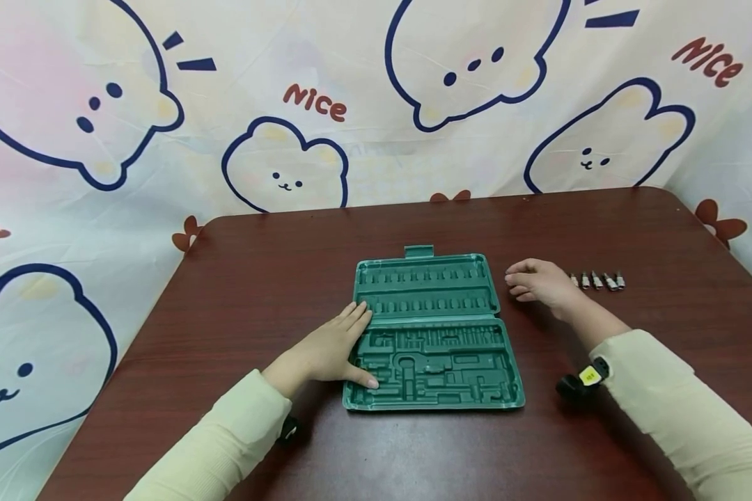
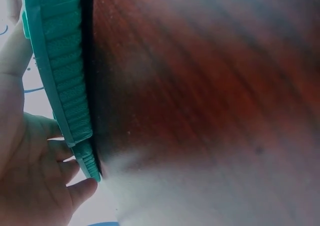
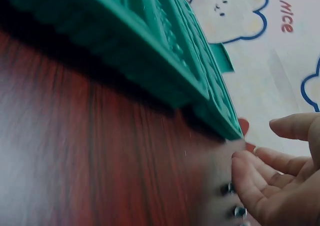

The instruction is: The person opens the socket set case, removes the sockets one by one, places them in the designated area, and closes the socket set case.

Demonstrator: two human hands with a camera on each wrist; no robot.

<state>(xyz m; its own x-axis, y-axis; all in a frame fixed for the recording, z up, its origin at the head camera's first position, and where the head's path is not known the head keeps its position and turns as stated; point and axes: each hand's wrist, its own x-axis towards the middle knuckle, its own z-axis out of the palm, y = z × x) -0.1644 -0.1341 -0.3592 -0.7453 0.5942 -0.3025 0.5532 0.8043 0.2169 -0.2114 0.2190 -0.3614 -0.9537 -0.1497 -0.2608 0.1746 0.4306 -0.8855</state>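
A green plastic tool case point(image 1: 439, 363) lies opened flat on the table, with moulded slots in both halves and a latch tab point(image 1: 419, 251) at its far edge. My left hand point(image 1: 331, 346) rests on the case's left edge, fingers straight and thumb over the near half. In the left wrist view that hand point(image 2: 37, 171) lies along the case's ribbed side point(image 2: 65, 71). Just right of the far half is my right hand point(image 1: 541, 284), its fingers loosely bent with nothing seen between them. Several small metal bit sockets point(image 1: 597, 280) stand in a row beyond that hand.
The dark red-brown wooden table point(image 1: 257, 264) carries everything. Behind it hangs a pale cloth point(image 1: 363, 160) printed with cartoon bears. A black wrist camera point(image 1: 576, 386) with a yellow label sits at the right sleeve.
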